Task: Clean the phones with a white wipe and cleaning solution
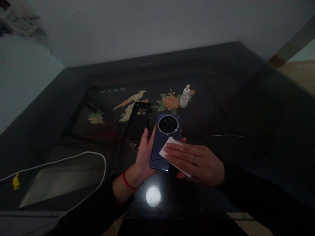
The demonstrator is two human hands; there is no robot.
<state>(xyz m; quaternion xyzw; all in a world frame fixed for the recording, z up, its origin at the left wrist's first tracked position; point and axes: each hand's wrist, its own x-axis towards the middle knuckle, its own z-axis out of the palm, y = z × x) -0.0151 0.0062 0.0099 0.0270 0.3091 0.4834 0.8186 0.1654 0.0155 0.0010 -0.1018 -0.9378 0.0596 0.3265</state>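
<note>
A dark blue smartphone [159, 139], back side up with a large round camera ring, lies in my left hand [144, 154]. That hand is closed around the phone from below and the left side, its thumb along the edge. My right hand [200, 164] presses a folded white tissue [169, 144] flat against the lower back of the phone. Its fingers lie together over the tissue. Left of the phone, a black phone case [138, 121] rests on the table, with a chain strap [133, 145] at its lower end.
A small dropper bottle [184, 97] with a white cap stands beyond the phone on the glossy dark table [221, 82]. A white cable [86, 152] with a yellow tag [16, 182] curves across the left side. Power sockets [21, 21] are at the upper left.
</note>
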